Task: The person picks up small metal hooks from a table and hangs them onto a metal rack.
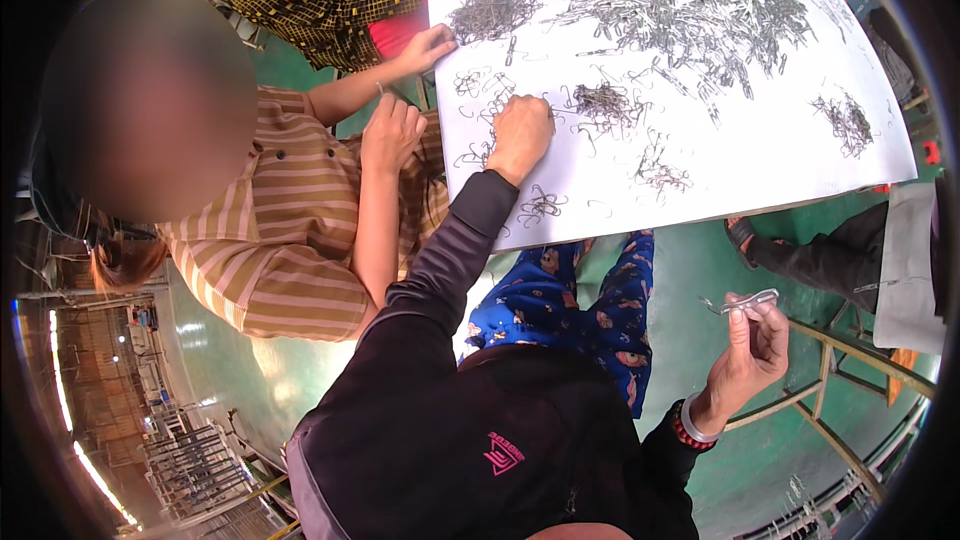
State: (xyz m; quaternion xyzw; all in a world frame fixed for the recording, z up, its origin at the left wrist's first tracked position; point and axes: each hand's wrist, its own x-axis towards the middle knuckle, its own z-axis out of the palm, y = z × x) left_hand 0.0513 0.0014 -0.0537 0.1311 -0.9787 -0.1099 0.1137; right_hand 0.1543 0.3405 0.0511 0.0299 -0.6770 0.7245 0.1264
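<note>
My right hand [750, 350] is raised off the table's near right side, with a bracelet at its wrist. Its thumb and fingers pinch a small silver metal clip [752, 300], from which a thin wire end sticks out to the left. Over the white tabletop [740, 155], my left hand [525, 137] is closed with the knuckles up; anything in its fingers is hidden. Dark wire hooks [478, 154] lie just left of it. More hooks form a pile [605, 100] to its right, a looser cluster [660, 172] and a near bunch [540, 205].
Silver metal clips [690, 0] spread in a large heap at the far side, beside a dark wire pile [495, 10]. A person in a striped shirt [290, 230] sits close at left, one hand on the table edge. Checked sleeves [300, 10] reach in beyond. A metal frame [820, 360] stands at right.
</note>
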